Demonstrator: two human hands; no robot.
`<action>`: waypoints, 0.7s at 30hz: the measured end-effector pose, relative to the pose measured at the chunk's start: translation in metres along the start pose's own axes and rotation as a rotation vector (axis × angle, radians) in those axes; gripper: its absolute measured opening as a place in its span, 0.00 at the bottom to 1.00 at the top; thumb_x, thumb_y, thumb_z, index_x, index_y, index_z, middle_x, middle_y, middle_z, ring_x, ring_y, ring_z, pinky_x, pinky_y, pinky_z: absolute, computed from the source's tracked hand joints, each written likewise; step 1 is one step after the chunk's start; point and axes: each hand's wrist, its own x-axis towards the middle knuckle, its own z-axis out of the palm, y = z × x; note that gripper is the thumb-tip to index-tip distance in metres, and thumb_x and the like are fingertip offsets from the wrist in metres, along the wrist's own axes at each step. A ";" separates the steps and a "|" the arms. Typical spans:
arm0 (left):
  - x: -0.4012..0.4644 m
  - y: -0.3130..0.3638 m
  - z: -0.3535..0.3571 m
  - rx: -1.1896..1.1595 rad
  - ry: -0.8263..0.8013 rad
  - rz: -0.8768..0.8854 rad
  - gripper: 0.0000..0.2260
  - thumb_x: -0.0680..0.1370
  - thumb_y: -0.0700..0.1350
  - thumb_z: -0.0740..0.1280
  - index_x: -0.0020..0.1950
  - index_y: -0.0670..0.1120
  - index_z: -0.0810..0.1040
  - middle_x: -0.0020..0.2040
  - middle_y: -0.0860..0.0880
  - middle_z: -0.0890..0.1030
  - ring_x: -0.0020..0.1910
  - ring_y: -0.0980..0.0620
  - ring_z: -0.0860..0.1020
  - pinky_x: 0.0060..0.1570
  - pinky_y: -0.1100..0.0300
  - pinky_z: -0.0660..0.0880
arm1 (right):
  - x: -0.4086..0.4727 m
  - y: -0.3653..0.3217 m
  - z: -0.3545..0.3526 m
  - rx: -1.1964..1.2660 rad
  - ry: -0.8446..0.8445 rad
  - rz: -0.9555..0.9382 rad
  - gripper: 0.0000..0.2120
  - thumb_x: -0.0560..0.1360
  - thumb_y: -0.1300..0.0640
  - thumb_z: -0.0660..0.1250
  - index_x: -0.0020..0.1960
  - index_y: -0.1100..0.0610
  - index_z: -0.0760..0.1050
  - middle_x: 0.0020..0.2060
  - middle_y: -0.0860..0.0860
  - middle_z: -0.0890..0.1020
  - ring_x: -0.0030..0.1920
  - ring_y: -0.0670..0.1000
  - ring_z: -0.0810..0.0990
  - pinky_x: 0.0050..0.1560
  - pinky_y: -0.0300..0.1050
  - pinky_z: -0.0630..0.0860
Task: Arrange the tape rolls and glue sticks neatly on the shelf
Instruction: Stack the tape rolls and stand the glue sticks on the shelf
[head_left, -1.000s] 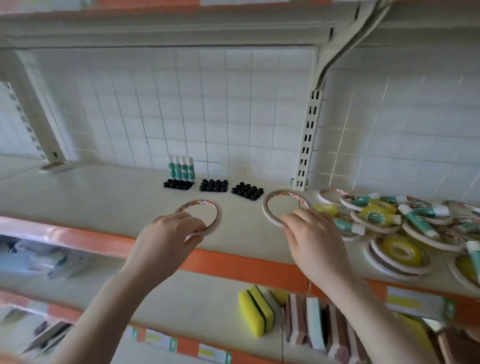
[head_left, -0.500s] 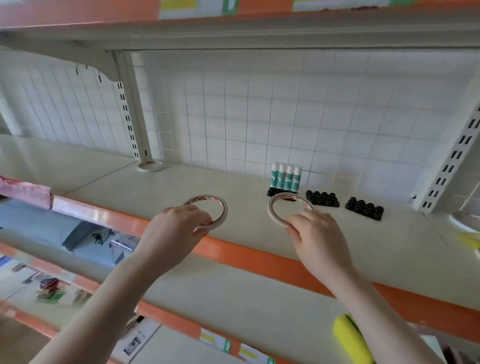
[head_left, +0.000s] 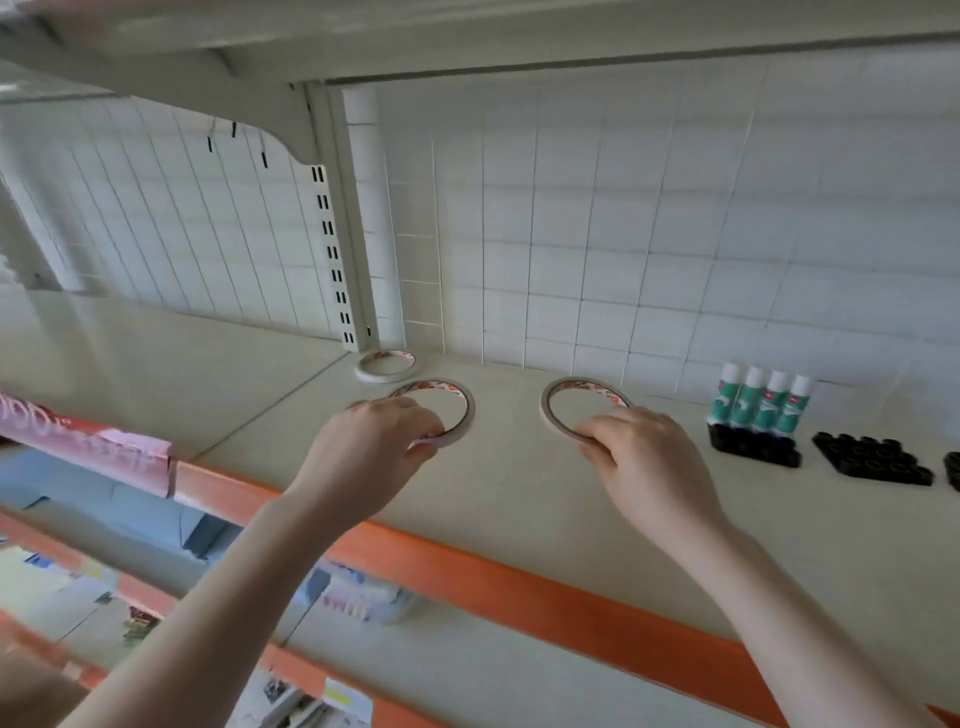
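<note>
Thin white tape rolls with printed inner cores, left roll (head_left: 451, 399), right roll (head_left: 558, 396), hands (head_left: 374, 447) (head_left: 644, 462) pinching one each

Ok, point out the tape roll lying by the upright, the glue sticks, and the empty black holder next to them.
tape roll by the upright (head_left: 370, 372): head view, near rim.
glue sticks (head_left: 760, 401): head view, green label.
empty black holder (head_left: 868, 460): head view, top sockets.

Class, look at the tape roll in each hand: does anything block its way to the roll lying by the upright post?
Nothing visible. Bare shelf lies between both held rolls and the roll by the post.
</note>
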 end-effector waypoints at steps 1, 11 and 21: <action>0.006 -0.012 -0.001 0.002 -0.005 0.006 0.04 0.75 0.46 0.67 0.48 0.50 0.79 0.46 0.52 0.79 0.46 0.46 0.77 0.40 0.56 0.71 | 0.009 -0.005 0.007 -0.005 -0.016 0.010 0.03 0.68 0.62 0.73 0.39 0.56 0.80 0.34 0.52 0.81 0.39 0.58 0.79 0.39 0.47 0.72; 0.069 -0.096 0.008 0.003 -0.043 0.003 0.05 0.77 0.47 0.66 0.51 0.51 0.79 0.49 0.53 0.80 0.48 0.47 0.76 0.39 0.58 0.67 | 0.076 -0.049 0.051 -0.058 -0.126 0.080 0.09 0.77 0.57 0.61 0.52 0.53 0.79 0.49 0.50 0.80 0.55 0.54 0.75 0.44 0.44 0.61; 0.125 -0.160 0.045 -0.104 -0.117 0.140 0.06 0.77 0.49 0.65 0.46 0.50 0.79 0.43 0.51 0.80 0.43 0.45 0.77 0.39 0.56 0.74 | 0.115 -0.085 0.093 -0.203 -0.227 0.199 0.09 0.78 0.58 0.58 0.50 0.55 0.77 0.48 0.52 0.79 0.53 0.56 0.74 0.42 0.45 0.57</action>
